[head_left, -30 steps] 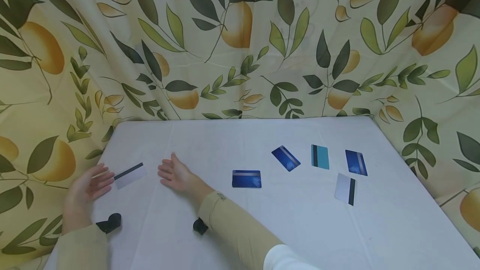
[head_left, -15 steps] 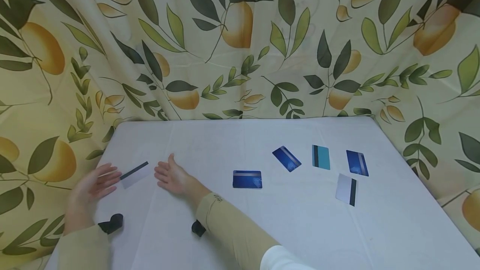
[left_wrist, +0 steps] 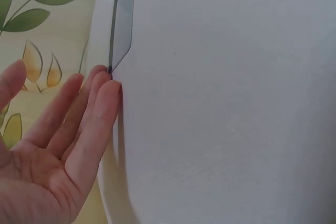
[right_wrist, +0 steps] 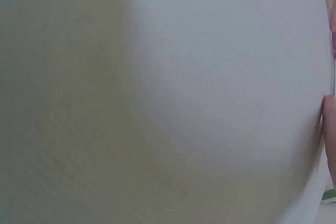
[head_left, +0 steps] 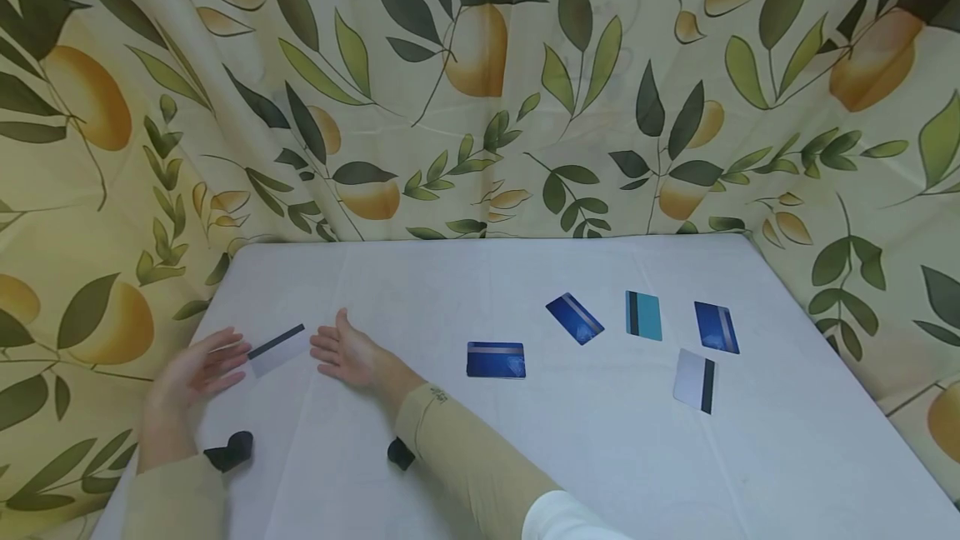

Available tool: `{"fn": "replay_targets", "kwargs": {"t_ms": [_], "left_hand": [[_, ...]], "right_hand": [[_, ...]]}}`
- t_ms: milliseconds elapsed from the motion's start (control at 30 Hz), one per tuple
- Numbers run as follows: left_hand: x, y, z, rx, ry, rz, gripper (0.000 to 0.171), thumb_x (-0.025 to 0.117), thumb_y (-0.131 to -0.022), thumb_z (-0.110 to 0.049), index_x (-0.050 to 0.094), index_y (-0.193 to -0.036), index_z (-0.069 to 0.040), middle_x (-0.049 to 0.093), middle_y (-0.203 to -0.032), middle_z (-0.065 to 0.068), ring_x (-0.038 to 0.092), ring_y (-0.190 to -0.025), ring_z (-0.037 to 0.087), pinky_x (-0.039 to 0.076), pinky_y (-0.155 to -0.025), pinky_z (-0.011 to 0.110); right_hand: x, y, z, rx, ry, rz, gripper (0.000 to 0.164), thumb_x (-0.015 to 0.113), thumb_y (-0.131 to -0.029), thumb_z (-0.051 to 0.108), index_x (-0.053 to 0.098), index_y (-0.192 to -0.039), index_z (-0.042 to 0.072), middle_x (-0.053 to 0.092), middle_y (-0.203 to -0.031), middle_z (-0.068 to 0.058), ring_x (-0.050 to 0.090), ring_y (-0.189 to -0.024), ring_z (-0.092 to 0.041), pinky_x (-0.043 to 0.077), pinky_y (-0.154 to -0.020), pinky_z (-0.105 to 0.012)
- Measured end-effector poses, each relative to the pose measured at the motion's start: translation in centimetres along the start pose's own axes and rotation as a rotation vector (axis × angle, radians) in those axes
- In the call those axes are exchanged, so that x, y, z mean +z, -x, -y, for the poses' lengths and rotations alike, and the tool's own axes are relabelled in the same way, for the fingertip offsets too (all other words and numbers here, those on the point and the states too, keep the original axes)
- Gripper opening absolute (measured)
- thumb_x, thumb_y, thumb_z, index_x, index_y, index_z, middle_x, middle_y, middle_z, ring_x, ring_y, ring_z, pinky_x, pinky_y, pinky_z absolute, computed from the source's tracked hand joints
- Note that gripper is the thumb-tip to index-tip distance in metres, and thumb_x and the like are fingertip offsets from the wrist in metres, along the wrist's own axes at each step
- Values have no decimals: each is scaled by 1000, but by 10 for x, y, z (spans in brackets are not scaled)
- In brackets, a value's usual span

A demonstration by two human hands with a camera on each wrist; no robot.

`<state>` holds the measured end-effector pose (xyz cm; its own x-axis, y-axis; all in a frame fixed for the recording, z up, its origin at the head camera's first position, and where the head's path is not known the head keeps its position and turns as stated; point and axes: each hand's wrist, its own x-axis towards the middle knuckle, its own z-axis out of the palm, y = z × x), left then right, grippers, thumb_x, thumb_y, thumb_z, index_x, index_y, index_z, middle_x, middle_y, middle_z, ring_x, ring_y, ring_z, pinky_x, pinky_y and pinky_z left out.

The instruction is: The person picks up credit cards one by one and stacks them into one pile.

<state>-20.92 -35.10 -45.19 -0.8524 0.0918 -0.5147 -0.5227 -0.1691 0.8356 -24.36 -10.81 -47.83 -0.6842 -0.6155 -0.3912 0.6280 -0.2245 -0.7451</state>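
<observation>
A white card with a dark stripe (head_left: pixel 281 352) lies slantwise at the table's left side, between both hands. My left hand (head_left: pixel 201 375), palm up with its fingers extended, has its fingertips right at the card's left end. The left wrist view shows the fingertips meeting the corner of the card (left_wrist: pixel 124 19). On the other side, my right hand (head_left: pixel 352 354) faces the card with straight fingers, its tips a short way from the card's right end. In the right wrist view only a bit of a hand (right_wrist: pixel 329 129) shows at the right edge.
To the right on the white table (head_left: pixel 420 290) lie a blue card (head_left: pixel 496 360), a tilted blue card (head_left: pixel 575 319), a teal card (head_left: pixel 645 316), another blue card (head_left: pixel 717 327) and a white striped card (head_left: pixel 693 382). A fruit-patterned curtain (head_left: pixel 480 140) hangs behind.
The white striped card between the hands has shifted right, with my left hand following behind it. My right hand has moved only slightly. The other cards lie as before.
</observation>
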Motion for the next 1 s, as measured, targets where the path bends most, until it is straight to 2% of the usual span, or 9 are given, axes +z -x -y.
{"fn": "replay_targets", "kwargs": {"t_ms": [100,200,300,433,633,767,1000], "left_hand": [[3,2,3,-13,78,-14,15,54,-92,-31,53,-101,-18,66,-87,-6,64,-84,9,53,-83,32],[7,5,7,-42,232,-17,8,55,-92,-26,57,-94,-18,66,-86,-1,65,-83,12,52,-85,35],[11,7,10,-71,380,-24,11,55,-92,-22,62,-85,-16,65,-84,2,66,-82,16,51,-85,38],[15,9,12,-92,485,-45,14,57,-91,-21,62,-81,-12,65,-82,5,66,-81,17,52,-84,39],[19,9,13,-93,526,-62,13,56,-91,-20,59,-82,-11,64,-80,7,66,-79,18,53,-81,40],[20,10,12,-84,519,-59,15,55,-91,-19,60,-80,-11,64,-79,8,65,-78,19,53,-82,38],[25,12,10,-82,413,-73,12,55,-92,-24,59,-83,-15,66,-80,3,65,-79,14,53,-82,33]], "right_hand": [[-1,0,0,2,0,-7,71,8,-97,51,21,-143,-2,29,-145,-18,27,-134,-31,22,-111,-44],[-2,1,0,5,1,-8,71,9,-97,51,21,-143,-2,30,-145,-18,28,-134,-31,23,-111,-43],[-3,2,0,2,6,-5,71,9,-97,51,21,-143,-2,30,-145,-18,28,-134,-30,23,-110,-43],[-3,3,1,-2,11,-3,71,9,-97,51,21,-142,-2,30,-145,-18,28,-133,-30,23,-110,-43],[-3,4,1,-2,4,-2,71,9,-97,51,21,-142,-2,30,-145,-19,28,-134,-31,23,-110,-43],[-3,6,1,-1,-2,-6,71,9,-97,51,21,-142,-3,30,-144,-19,28,-133,-31,23,-110,-44],[-3,8,4,2,-28,-19,71,10,-97,50,23,-142,-3,31,-143,-20,29,-133,-33,23,-110,-45]]}}
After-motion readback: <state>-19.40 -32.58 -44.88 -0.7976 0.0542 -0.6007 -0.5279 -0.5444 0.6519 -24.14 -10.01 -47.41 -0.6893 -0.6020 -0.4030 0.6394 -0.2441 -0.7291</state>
